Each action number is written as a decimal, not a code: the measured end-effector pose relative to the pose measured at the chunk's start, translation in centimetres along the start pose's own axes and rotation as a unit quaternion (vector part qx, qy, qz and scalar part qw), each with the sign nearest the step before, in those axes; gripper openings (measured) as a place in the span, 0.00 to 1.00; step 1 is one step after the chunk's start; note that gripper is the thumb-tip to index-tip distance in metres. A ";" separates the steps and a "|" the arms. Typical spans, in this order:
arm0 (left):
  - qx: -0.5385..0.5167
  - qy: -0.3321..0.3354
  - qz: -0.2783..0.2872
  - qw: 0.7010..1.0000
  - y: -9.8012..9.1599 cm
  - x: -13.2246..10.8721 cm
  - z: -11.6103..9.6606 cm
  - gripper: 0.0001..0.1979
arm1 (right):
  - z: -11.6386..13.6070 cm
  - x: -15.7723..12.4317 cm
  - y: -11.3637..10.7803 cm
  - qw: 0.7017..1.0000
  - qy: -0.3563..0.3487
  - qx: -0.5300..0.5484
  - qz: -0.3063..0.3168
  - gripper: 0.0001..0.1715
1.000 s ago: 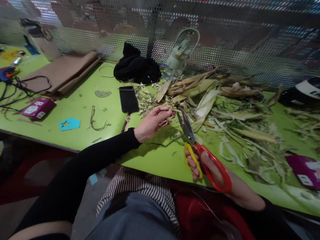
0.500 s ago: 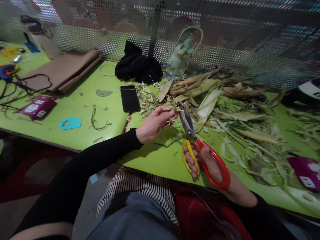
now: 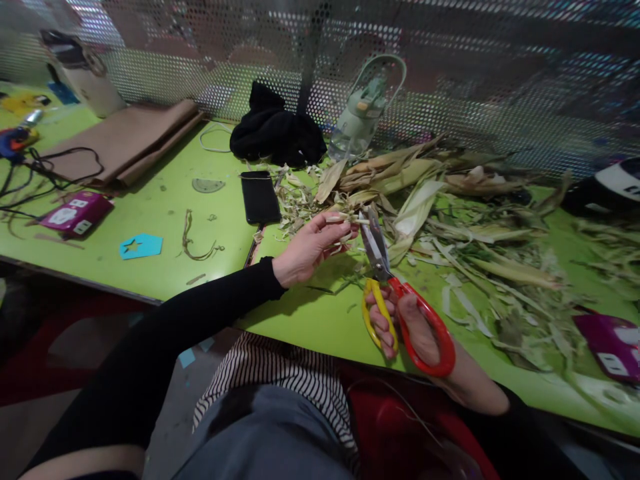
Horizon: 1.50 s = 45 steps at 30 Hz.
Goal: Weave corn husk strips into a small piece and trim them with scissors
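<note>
Pale corn husk strips [image 3: 350,217] are pinched in my left hand [image 3: 313,247], their ends pointing right. My right hand [image 3: 405,320] grips a pair of scissors [image 3: 377,250] with one red and one yellow handle loop. The scissor blades point up and away from me, their tips at the ends of the strips. Whether the blades touch the strips I cannot tell for sure. Just beyond my left hand lie small husk scraps [image 3: 300,197], and a heap of dried corn husks [image 3: 400,173] spreads behind and right of the scissors.
A black phone [image 3: 261,197] lies left of the scraps. Behind stand a green water bottle [image 3: 360,117] and a bundle of black cloth [image 3: 277,130]. Folded brown paper [image 3: 135,143], a purple box [image 3: 77,215] and a blue star-cut card [image 3: 141,247] lie left. A perforated metal screen [image 3: 200,60] borders the back.
The scissor blades have drawn slightly closer together, and the handle loops have shifted a little to the left. My left hand has barely moved and keeps its hold on the strips.
</note>
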<state>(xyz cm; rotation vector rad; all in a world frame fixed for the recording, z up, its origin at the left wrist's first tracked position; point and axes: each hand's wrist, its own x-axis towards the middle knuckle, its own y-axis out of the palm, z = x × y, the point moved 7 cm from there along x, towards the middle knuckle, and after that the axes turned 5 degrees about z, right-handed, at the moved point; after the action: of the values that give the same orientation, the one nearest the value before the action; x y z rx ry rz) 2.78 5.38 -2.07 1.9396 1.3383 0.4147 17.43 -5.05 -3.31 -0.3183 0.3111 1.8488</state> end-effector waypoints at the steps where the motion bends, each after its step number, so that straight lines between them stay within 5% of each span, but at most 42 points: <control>1: 0.001 0.000 -0.001 1.000 0.0 0.0 0.0 0.07 | 0.1 0.0 0.0 1.000 0.003 -0.002 -0.004 0.41; 14: 0.000 -0.002 0.000 1.000 0.1 -0.1 0.2 0.08 | 0.2 0.3 0.4 0.999 0.031 0.007 -0.020 0.45; 28: 0.010 -0.003 0.005 1.000 0.1 -0.1 0.2 0.07 | 0.0 -0.2 -0.4 1.000 -0.016 0.022 0.010 0.34; 35: 0.025 0.014 0.010 1.000 0.1 0.0 0.2 0.08 | 0.1 -0.3 -0.2 1.000 0.018 0.000 -0.012 0.36; 45: 0.033 0.030 0.018 0.999 0.5 -0.1 -0.2 0.08 | 0.6 -0.2 -0.1 1.000 -0.027 -0.014 -0.002 0.35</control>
<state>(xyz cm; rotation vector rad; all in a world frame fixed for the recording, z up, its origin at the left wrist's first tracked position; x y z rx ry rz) 2.98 5.21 -1.55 2.0236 1.3715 0.4537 17.52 -5.01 -2.66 -0.2865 0.2472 1.8551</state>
